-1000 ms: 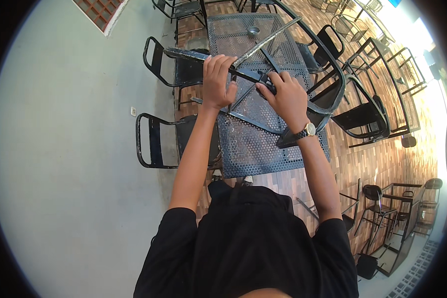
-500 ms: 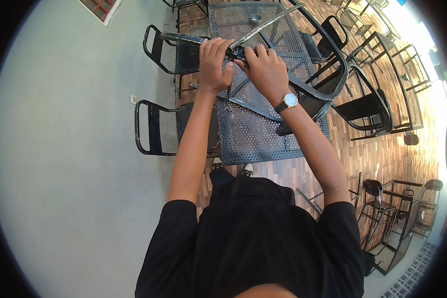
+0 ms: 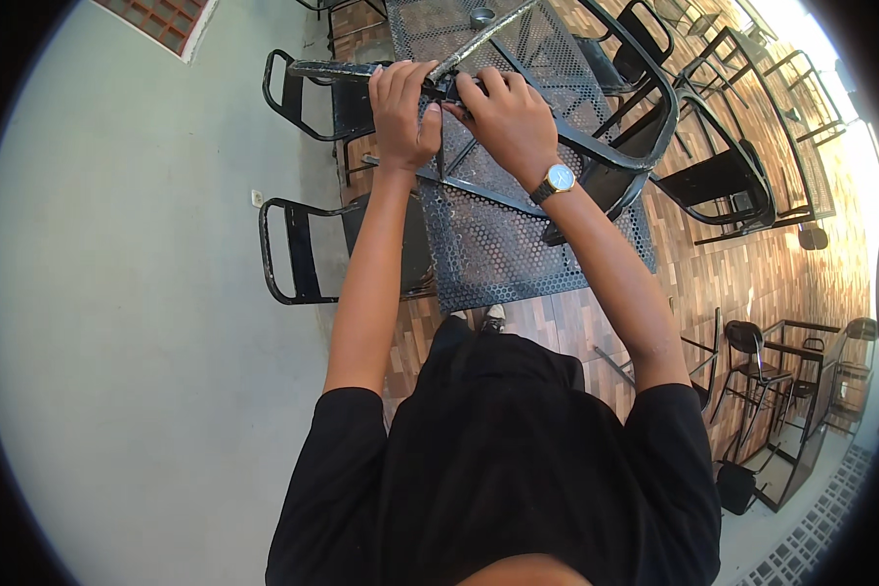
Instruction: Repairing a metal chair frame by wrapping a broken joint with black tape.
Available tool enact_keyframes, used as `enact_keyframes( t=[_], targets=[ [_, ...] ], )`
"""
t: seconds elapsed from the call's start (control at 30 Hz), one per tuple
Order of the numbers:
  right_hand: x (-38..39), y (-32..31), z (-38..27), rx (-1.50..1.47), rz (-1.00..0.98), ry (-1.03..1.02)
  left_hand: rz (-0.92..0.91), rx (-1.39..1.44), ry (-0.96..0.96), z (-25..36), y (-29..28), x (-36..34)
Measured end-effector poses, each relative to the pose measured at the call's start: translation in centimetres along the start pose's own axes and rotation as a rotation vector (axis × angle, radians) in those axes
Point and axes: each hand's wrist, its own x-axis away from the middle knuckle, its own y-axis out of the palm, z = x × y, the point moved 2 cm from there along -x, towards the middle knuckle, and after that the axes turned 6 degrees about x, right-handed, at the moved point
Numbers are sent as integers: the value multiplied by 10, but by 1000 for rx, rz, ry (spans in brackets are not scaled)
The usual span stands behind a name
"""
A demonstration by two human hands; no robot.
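Note:
A black metal chair frame (image 3: pixel 670 127) with worn, chipped paint lies across the perforated metal table (image 3: pixel 498 278). Its curved tube bends round on the right, and a straight tube end juts out left of my hands. My left hand (image 3: pixel 402 112) is closed over the frame where several tubes meet, its thumb pointing inward. Close beside it, my right hand (image 3: pixel 510 122), with a watch at the wrist, bends its fingers over a small dark part at the same joint. The fingers largely hide that part, so I cannot make out its kind.
A small round metal ashtray (image 3: pixel 481 17) stands on the table's far end. Black metal chairs (image 3: pixel 298 249) line the left side by a pale wall (image 3: pixel 146 322). More chairs (image 3: pixel 728 200) and tables fill the right side over the wood-patterned floor (image 3: pixel 742 283).
The whole view has shifted a little, so the table and frame sit slightly higher and further left. Both hands stay at the same joint, with their grip much the same.

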Motion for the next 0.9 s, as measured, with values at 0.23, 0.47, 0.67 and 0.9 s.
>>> enact_keyframes(
  t=[0.23,0.47,0.67,0.9],
  targets=[
    [2,-4,-2,49,-69,11,-12,18,30,-5,1,1],
    [1,-5,-3,80,-63,14,22,10,30,-11,6,5],
    [4,-2,-4,109,-31,4,27,-5,57,-16,8,7],
    [4,-1,-2,113,21,-27,14,7,82,-16,6,6]
  ],
)
